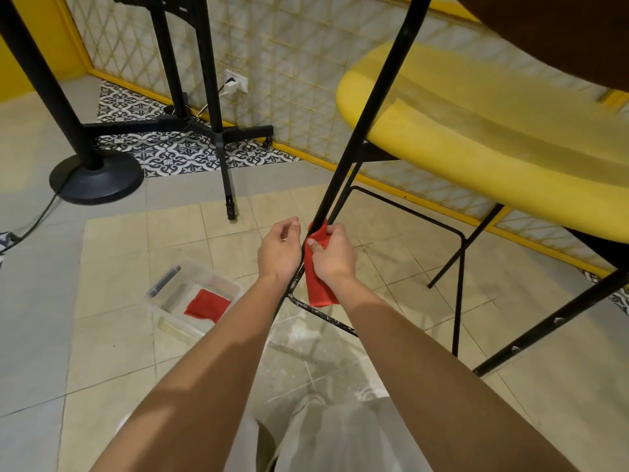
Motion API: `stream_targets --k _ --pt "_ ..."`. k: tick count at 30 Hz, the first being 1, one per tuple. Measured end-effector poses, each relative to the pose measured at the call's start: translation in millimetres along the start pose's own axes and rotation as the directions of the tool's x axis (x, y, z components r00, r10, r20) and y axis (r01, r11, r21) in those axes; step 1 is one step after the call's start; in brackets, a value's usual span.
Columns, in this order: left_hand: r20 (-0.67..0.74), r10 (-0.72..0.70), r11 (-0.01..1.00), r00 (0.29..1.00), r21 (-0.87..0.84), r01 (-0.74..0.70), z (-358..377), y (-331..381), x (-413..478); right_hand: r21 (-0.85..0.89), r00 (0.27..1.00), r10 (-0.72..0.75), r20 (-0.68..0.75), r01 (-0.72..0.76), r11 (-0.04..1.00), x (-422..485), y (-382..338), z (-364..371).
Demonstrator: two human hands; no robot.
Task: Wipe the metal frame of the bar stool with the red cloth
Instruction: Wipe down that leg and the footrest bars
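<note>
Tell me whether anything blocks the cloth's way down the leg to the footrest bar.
Nothing separate does. The right hand pinches the cloth round the leg, which runs bare down to the footrest bar. Only the left hand sits close beside that stretch, on its left.

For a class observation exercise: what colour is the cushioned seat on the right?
Yellow; the seat shows best in the head view.

Open floor [218,233] left of the stool leg [371,107] (plastic bin [204,277] lower left); footrest bar [323,316] blocks below, yellow seat [476,148] right.
</note>
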State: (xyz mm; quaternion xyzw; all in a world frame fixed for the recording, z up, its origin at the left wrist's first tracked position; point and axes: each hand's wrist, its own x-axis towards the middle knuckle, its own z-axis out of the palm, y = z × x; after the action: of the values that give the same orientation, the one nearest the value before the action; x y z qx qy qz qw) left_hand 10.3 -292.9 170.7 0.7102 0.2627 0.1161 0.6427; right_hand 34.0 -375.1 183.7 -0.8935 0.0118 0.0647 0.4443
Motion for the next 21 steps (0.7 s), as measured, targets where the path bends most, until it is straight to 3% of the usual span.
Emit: stream_targets --k 2,7,21 --pt "0.015 0.009 1.000 1.000 0.014 -0.010 -0.3 -4.6 1.1 0.066 0.999 0.005 0.032 -0.007 0.998 1.1 6.3 -0.6" --pt "-0.003 -0.011 1.000 1.000 0.017 0.011 -3.6 -14.5 5.6 0.442 0.996 -0.039 -0.086 0.073 0.894 -1.8 17.9 -0.4" --pt "0.100 -0.186 0.980 0.978 0.095 0.176 -15.2 -58.9 34.0 0.282 0.987 0.162 0.017 -0.161 0.946 0.9 67.1 74.9"
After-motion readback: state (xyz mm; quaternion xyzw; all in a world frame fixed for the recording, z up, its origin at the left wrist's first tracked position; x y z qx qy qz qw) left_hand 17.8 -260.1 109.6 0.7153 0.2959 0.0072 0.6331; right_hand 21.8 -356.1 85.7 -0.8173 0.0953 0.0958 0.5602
